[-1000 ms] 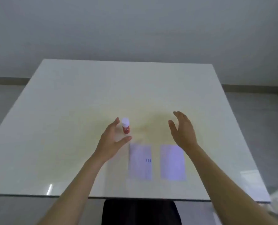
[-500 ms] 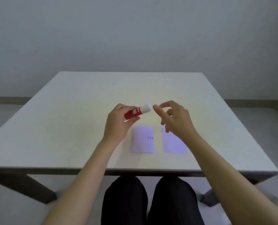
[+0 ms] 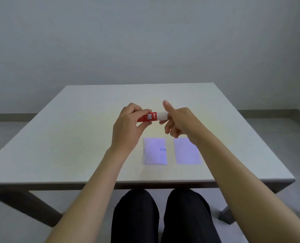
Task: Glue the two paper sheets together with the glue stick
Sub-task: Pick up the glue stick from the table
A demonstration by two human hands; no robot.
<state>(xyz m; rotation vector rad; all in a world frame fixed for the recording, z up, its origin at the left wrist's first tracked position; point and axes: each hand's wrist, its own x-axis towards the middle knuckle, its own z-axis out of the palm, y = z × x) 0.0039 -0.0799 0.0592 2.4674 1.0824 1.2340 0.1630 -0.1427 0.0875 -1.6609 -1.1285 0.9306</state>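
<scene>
So the left hand (image 3: 128,127) had the red glue stick (image 3: 148,117) pinched sideways above the tabletop (image 3: 75,137), fingers curled around the barrel. The right hand (image 3: 179,121) was closed on its white cap (image 3: 162,115), index finger sticking up loose. Both paper sheets lay flat near my edge, the left sheet (image 3: 154,151) and the right sheet (image 3: 186,151) side by side, not touching.
</scene>
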